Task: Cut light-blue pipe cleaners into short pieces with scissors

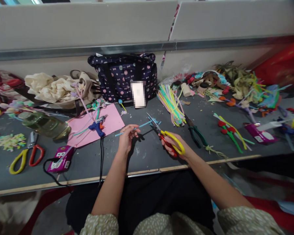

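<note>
My left hand (126,137) pinches a thin light-blue strip (142,125) that points right, just above the grey table (142,156). My right hand (173,147) grips yellow-and-red-handled scissors (170,138). Their blades are parted around the strip's right end. Small blue offcuts lie beside the blades.
A blue glue gun (97,127) lies on pink paper (100,125). A dotted dark bag (124,76) stands at the back. A bundle of pastel strips (171,102), green pliers (197,132), another pair of scissors (26,156), a magenta device (61,160) and craft flowers (231,132) lie around.
</note>
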